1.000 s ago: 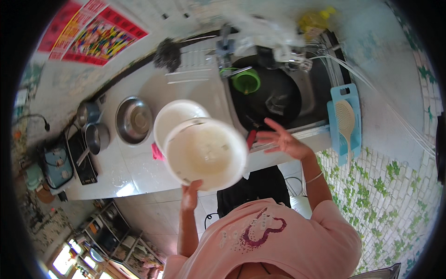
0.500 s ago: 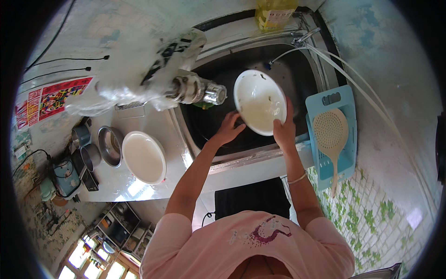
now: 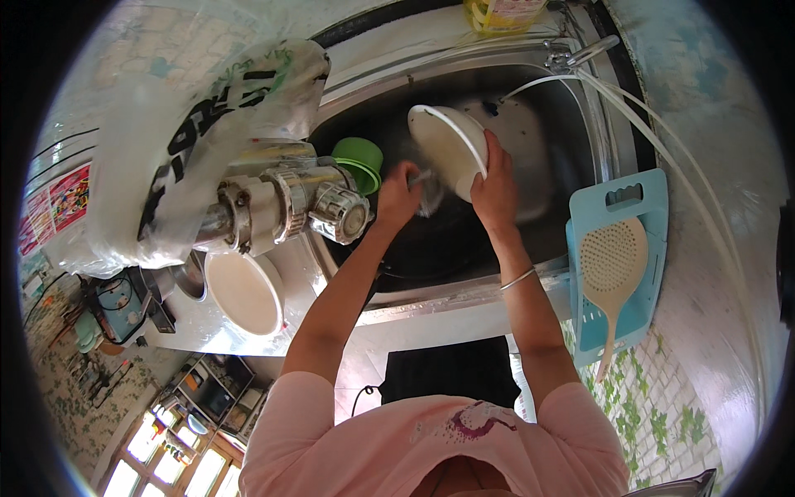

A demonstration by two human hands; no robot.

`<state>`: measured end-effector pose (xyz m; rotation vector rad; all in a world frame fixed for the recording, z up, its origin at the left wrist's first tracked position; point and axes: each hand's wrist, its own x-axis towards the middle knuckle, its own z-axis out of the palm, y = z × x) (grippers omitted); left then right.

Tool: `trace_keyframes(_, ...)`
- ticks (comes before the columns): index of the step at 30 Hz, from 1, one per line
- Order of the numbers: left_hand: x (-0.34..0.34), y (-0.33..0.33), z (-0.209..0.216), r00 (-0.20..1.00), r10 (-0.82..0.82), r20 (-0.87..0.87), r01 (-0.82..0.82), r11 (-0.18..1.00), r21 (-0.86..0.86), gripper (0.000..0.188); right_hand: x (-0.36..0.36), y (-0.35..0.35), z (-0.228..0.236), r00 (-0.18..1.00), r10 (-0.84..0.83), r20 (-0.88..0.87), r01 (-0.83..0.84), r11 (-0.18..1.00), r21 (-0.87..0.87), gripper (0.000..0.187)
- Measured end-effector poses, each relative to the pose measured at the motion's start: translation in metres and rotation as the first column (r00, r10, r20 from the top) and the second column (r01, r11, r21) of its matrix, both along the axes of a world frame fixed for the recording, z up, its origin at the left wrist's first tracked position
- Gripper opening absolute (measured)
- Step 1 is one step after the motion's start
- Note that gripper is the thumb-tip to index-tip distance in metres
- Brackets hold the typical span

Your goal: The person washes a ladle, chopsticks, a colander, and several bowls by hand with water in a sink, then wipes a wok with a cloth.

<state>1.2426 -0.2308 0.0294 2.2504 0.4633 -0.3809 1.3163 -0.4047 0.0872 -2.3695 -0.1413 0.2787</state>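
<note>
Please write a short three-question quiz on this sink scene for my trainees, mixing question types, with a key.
1. Which hand has its fingers around the rim of the tilted white bowl?
A) the left
B) the right
2. True or false: the green container is to the left of that bowl.
3. Fill in: behind the cream perforated ladle is a ____ board.

Key:
1. B, the right hand
2. True
3. light blue

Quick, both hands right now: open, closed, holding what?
Left hand: curled at a pale, blurred thing; whether it grips it cannot be told.
Right hand: closed on the tilted white bowl, over the sink.
</note>
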Motion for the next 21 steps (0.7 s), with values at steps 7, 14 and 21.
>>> trace_keyframes(7,0.024,0.005,-0.032,0.821,-0.562,0.106,0.373,0.666,0.647,0.055,0.000,-0.005,-0.033,0.995,0.011,-0.094,0.009,0.977,0.212,0.060)
trace_keyframes(14,0.000,-0.076,-0.003,0.993,-0.056,-0.104,-0.013,0.822,-0.570,0.044,-0.001,-0.010,-0.062,0.988,-0.070,-0.138,0.118,0.919,0.377,0.051)
trace_keyframes(21,-0.015,-0.010,0.002,0.884,-0.437,-0.163,0.466,0.807,0.363,0.044,0.002,-0.009,-0.038,0.942,-0.111,-0.317,0.198,0.946,0.255,0.058)
